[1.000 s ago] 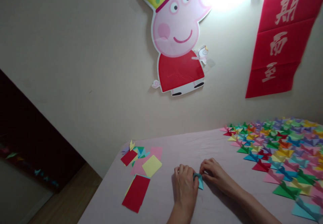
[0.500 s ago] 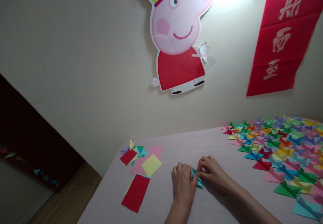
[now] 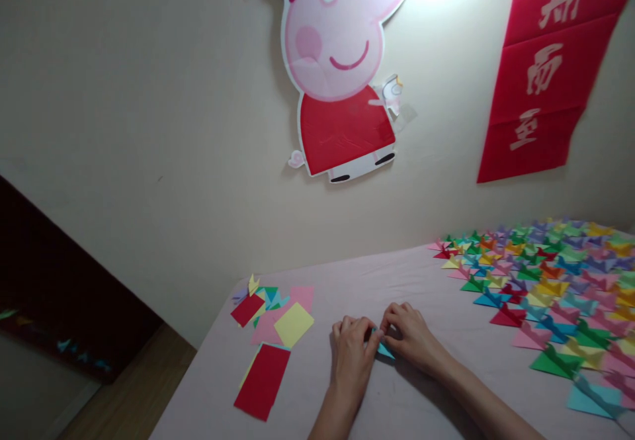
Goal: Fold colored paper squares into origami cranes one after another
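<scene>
A small teal folded paper piece [image 3: 383, 349] lies on the pink tablecloth [image 3: 436, 387], pinched between both my hands. My left hand [image 3: 350, 356] has its fingers curled over the paper's left side. My right hand [image 3: 409, 337] presses its fingertips on the paper's right side. Most of the paper is hidden under my fingers. Just left of my hands lie flat sheets: a red sheet [image 3: 262, 380], a yellow sheet [image 3: 294, 324] and a pink sheet [image 3: 268, 329].
Rows of several folded coloured paper shapes [image 3: 546, 288] cover the table's right side. More small scraps [image 3: 262, 298] sit at the far left corner. A cartoon pig cutout [image 3: 342, 76] and a red banner [image 3: 546, 69] hang on the wall. The table edge drops to wooden floor [image 3: 124, 400] at left.
The camera tipped down and right slightly, so everything shifted up-left. My hands stay on the teal paper, fingers pressing it flatter against the table.
</scene>
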The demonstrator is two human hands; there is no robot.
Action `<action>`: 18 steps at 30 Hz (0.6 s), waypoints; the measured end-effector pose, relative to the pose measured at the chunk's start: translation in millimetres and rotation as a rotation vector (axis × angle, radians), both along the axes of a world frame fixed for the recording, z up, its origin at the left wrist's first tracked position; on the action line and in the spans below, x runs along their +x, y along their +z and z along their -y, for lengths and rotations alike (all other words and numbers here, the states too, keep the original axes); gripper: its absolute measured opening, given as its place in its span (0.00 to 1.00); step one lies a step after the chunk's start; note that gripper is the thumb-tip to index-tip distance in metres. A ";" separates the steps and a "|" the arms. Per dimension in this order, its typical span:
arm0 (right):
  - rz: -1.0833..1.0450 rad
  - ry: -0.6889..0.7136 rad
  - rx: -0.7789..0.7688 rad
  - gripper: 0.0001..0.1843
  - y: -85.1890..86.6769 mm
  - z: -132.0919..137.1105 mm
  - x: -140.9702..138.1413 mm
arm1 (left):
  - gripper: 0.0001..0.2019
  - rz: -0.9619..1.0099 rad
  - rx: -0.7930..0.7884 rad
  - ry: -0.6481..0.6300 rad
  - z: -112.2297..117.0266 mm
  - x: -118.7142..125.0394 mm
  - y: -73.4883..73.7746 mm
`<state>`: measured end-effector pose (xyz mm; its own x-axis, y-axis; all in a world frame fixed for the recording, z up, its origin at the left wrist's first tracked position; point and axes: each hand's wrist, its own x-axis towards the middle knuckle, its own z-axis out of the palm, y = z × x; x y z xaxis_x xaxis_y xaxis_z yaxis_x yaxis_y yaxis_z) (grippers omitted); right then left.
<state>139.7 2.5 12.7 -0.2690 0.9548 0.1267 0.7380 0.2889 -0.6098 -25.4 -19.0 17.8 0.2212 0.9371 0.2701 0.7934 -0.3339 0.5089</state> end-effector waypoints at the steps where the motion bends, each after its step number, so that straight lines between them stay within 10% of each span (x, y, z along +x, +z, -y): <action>1: -0.003 0.001 0.001 0.04 -0.6 -0.2 0.0 | 0.04 0.009 0.000 -0.005 0.0 -0.1 -0.4; 18: -0.052 0.080 -0.010 0.07 0.2 -2.5 9.2 | 0.08 0.011 0.059 0.010 1.1 4.2 -4.1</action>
<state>148.9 5.0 13.0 -0.3380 0.9316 0.1335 0.6800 0.3398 -0.6498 -21.2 -20.1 13.7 0.2086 0.9215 0.3275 0.7913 -0.3558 0.4972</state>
